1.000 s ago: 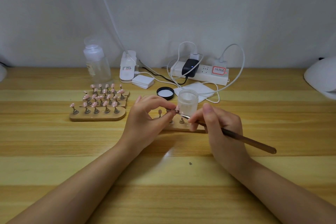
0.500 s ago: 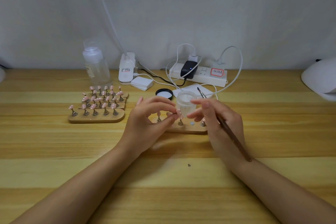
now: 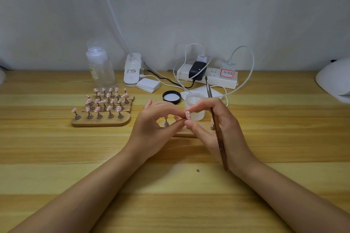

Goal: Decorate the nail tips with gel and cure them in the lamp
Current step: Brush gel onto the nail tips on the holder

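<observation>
While both hands meet at a pink nail tip (image 3: 187,115) | left hand (image 3: 154,128) pinches it | right hand (image 3: 214,126) pinches it too, brush (image 3: 217,128) tucked pointing 12 o'clock

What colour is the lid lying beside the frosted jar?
Black outside, white inside; the lid shows in the head view.

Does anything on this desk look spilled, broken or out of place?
Nothing looks spilled or broken. The black lid lies off its frosted jar, which stands open. One small dark speck sits on the wooden table between the forearms; I cannot tell what it is.
</observation>
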A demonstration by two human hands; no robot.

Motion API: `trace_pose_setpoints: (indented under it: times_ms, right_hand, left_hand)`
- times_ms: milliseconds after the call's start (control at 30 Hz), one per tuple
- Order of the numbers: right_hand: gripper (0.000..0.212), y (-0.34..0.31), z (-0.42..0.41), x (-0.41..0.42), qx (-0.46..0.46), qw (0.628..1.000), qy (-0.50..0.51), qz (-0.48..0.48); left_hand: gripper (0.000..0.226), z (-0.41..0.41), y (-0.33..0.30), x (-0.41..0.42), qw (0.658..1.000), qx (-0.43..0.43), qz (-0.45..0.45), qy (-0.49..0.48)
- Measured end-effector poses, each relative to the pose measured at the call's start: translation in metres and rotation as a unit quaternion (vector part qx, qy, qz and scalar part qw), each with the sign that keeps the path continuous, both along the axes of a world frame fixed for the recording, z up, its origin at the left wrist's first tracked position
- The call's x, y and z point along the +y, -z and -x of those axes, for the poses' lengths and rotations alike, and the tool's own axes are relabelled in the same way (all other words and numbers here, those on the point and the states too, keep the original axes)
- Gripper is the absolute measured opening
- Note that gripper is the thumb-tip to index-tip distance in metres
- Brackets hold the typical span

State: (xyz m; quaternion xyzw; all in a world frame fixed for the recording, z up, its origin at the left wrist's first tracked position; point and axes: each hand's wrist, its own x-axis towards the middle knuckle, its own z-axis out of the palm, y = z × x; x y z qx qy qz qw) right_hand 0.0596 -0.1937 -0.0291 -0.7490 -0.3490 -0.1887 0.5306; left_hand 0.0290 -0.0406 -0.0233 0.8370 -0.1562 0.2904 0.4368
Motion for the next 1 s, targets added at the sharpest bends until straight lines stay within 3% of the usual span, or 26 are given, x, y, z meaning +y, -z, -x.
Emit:
trace_pose_setpoints:
  times_ms: [133,267,500,733,1000]
  right_hand:
    - [0.032,0.0,-0.002,-0.001,-0.019,1.0,0.001,-0.005]
    - [0.035,-0.001,-0.012,-0.011,-0.008,1.0,0.028,-0.009]
    - [0.034,-0.001,-0.024,-0.024,0.004,0.994,0.056,0.092]
    - [0.021,0.002,-0.026,-0.023,-0.024,0.989,0.068,0.131]
    - [0.033,-0.001,-0.028,-0.036,0.007,0.986,0.071,0.152]
  left_hand:
    - [0.022,-0.001,0.001,0.0,1.0,-0.006,-0.01,0.002]
    - [0.041,-0.007,0.003,0.002,1.0,0.005,-0.01,0.004]
    - [0.062,-0.012,0.011,0.007,0.993,0.118,-0.012,-0.024]
    - [0.06,-0.014,0.015,0.008,0.989,0.149,0.002,-0.023]
    - [0.06,-0.015,0.016,0.01,0.987,0.161,-0.007,-0.023]
